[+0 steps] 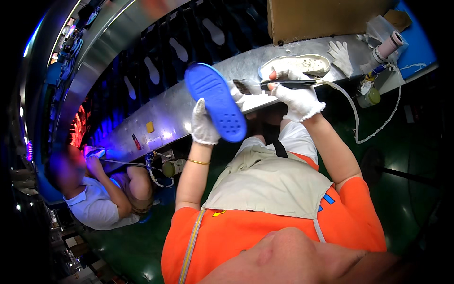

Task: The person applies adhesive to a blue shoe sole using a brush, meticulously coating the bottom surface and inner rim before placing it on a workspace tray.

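Note:
My left hand (pixel 204 127), in a white glove, grips a blue shoe sole (pixel 215 102) by its edge, thumb lying along one side. The sole is tilted up, with grooves at one end and small holes at the other. In my right hand (pixel 299 102), gloved with bare fingertips, is a black-handled brush (pixel 295 84). Its dark bristles (pixel 241 86) point left, a short distance from the sole's edge, and a pale hose (pixel 352 106) runs off its other end. A cream shoe (pixel 305 64) lies on the bench just beyond my right hand.
Along the metal bench (pixel 165 111) lie a yellow block (pixel 150 127), a red-handled tool (pixel 136 142) and a spare white glove (pixel 340 57). A cardboard box (pixel 321 21) stands behind. Pale insole-shaped pieces (pixel 178 49) line the dark conveyor. A co-worker (pixel 101 199) sits at left. A jar (pixel 370 98) hangs at right.

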{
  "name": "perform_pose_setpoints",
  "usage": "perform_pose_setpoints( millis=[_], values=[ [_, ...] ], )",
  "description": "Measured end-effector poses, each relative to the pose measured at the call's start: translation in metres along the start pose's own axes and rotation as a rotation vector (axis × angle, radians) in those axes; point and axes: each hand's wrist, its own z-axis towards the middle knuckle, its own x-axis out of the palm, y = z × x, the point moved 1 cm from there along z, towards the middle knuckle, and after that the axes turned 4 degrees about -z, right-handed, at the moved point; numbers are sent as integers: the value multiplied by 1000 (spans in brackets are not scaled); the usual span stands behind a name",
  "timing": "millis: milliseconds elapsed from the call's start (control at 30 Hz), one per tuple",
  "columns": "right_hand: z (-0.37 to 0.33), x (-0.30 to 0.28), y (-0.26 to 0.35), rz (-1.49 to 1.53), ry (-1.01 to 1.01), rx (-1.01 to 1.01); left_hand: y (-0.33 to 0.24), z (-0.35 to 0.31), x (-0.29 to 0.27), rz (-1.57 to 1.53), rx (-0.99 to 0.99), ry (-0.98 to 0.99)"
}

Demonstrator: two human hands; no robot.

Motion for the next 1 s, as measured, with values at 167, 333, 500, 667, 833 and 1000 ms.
perform_pose_setpoints(
  millis=[167, 333, 500, 667, 833, 1000],
  values=[
    [0, 16, 0, -163, 7, -13, 37, 2, 3, -336, -75, 131],
    [-2, 34, -8, -200, 16, -154, 55, 0, 11, -33, 80, -158],
    [-12, 46, -11, -520, 104, -580, 59, 1, -2, 54, 73, -124],
    [-17, 37, -17, -93, 141, -145, 47, -3, 3, -11, 55, -307],
    [-22, 40, -11, -603, 262, -584, 38, -3, -16, 36, -19, -246],
    [-33, 37, -18, -419, 229, -292, 26, -8, -2, 29, -53, -241]
  ],
)
